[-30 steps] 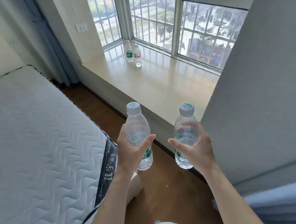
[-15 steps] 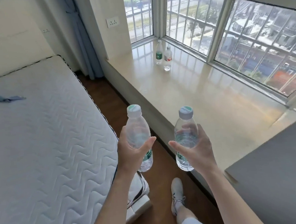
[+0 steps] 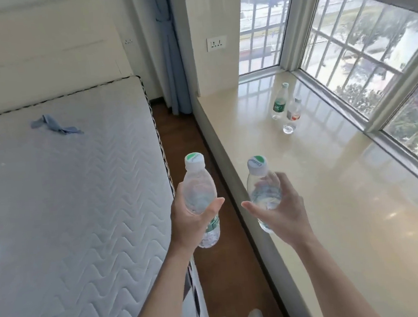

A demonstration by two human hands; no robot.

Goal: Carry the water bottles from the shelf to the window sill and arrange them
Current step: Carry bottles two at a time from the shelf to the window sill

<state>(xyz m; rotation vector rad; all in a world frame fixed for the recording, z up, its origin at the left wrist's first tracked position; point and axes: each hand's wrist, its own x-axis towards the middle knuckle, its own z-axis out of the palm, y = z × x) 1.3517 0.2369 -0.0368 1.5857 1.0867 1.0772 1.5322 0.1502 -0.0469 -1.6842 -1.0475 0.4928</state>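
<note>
My left hand (image 3: 192, 222) grips a clear water bottle (image 3: 198, 190) with a green-and-white cap, upright over the floor strip beside the bed. My right hand (image 3: 282, 210) holds a second clear bottle (image 3: 261, 186) of the same kind, at the near edge of the beige window sill (image 3: 348, 208). Far along the sill stand two more bottles close together: one with a green label (image 3: 279, 101) and one with a red label (image 3: 293, 114).
A white quilted mattress (image 3: 66, 197) fills the left, with a blue cloth (image 3: 55, 124) lying on it. A narrow brown floor strip (image 3: 196, 139) runs between bed and sill. Barred windows (image 3: 360, 49) border the sill. A blue curtain (image 3: 171, 59) hangs at the far corner.
I have walked forward along the sill; the grey shelf at right has left the view and the two sill bottles are nearer. Both hands keep their bottles.
</note>
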